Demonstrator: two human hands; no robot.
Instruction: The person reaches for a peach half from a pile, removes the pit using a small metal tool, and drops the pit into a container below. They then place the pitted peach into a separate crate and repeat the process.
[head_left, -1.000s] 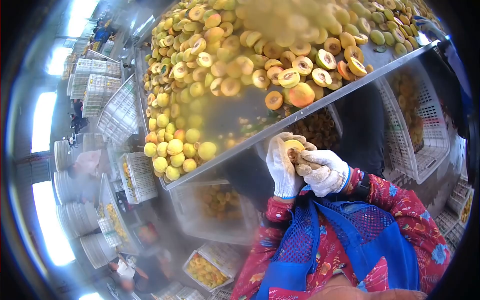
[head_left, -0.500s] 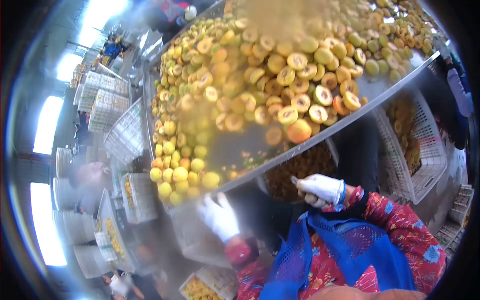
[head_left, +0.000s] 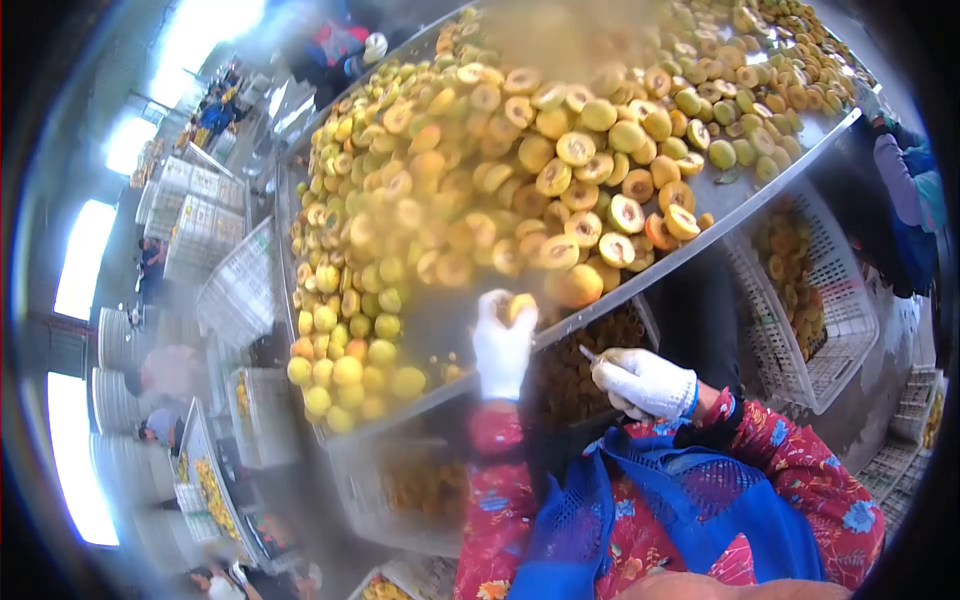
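Note:
My left hand, in a white glove, is over the near edge of the metal table with a yellow peach piece pinched between thumb and fingers. To the right, in front of the blue apron, my gloved right hand is closed around a small pointed tool, probably a pitting knife, its tip sticking out to the left. Halved peaches, cut faces and stones showing, cover much of the table. Whole yellow peaches gather at its left corner.
Under the table edge stands a container of dark fruit bits. A white crate with peach pieces is at the right, another crate below left. Stacked crates and tubs line the left. A co-worker stands at far right.
My left hand has moved right and up from beside the whole peaches and now holds a peach piece. My right hand stays nearly in place with its tool.

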